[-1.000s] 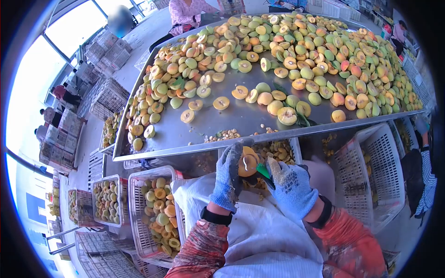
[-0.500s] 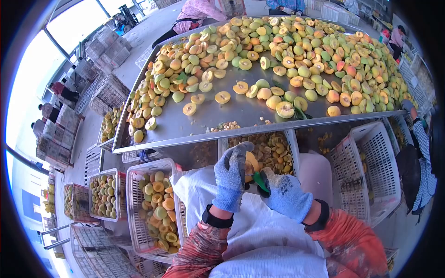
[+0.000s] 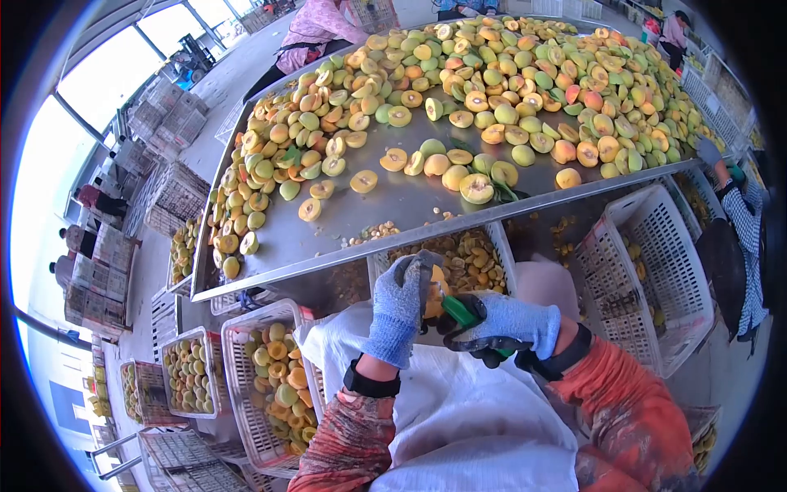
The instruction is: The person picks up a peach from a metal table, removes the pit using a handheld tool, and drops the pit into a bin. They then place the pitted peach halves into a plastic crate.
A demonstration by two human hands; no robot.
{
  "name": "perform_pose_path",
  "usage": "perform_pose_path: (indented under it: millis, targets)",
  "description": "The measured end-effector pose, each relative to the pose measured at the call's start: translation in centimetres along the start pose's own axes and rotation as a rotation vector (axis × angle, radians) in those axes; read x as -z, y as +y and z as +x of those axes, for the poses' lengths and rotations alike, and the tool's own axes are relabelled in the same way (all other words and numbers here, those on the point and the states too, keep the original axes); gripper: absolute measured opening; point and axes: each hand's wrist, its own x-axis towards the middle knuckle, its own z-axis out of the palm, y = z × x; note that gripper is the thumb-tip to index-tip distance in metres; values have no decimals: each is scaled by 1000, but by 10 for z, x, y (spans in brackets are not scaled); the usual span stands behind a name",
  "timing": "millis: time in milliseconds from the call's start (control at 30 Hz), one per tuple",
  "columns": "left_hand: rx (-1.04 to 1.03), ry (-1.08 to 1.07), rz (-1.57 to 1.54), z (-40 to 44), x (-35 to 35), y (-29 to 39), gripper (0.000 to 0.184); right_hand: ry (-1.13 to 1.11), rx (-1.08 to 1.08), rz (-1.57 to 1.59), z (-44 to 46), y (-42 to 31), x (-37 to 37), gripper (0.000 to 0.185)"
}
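My left hand, in a blue glove with dark grey fingers, is closed around a yellow-orange peach half. My right hand, gloved the same way, grips a green-handled tool. The tool's front end meets the fruit, and its tip is hidden there. Both hands are above my white apron. Just beyond them, a crate holds cut peach pieces.
A metal table carries a large heap of halved peaches. Crates of peaches stand at my left; a white crate stands at my right. A co-worker's patterned sleeve is at far right, and a person in pink is across the table.
My view has shifted slightly, so the table appears tilted and higher. My right hand has turned, showing more of the green handle and dark fingers. Both hands keep their hold.
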Motion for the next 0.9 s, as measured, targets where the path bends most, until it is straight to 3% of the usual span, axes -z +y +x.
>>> perform_pose_path:
  millis: [67, 133, 200, 267, 333, 400, 467, 567, 733, 800, 833, 900]
  targets:
    - [79, -9, -73, 0, -5, 5, 35, 127, -78, -123, -4, -1, -5, 30]
    - [174, -11, -72, 3, -7, 10, 38, 537, 549, -921, 8, 31, -7, 33]
    - [221, -25, -115, 1, -8, 17, 41, 623, 549, -952, 4, 30, -11, 36]
    - [360, -100, -171, -1, -5, 16, 40, 188, -8, -350, -22, -14, -14, 33]
    - [354, -178, -140, -4, -4, 27, 37, 154, 116, -409, -21, -10, -4, 33]
    - [334, -256, -118, -3, -5, 25, 34, 7, -159, -254, -24, -21, 7, 33]
    - [98, -119, -38, 5, -9, 11, 28, -11, -113, -115, -21, -17, 11, 31]
    - [123, 17, 62, 7, -21, 32, 26, -144, 14, 370, -9, 1, 15, 28]
    - [-113, -23, -94, 39, -34, 3, 36, -125, 56, 731, -10, 6, 21, 32]
    - [351, -124, -587, 38, -38, 8, 39, -214, 135, 735, -12, 2, 23, 36]
    - [375, -110, -644, 42, -39, -3, 40, -214, 133, 733, -13, 0, 25, 36]
    - [407, -49, -668, 39, -29, -4, 41, 22, 252, 523, -13, -5, 30, 32]
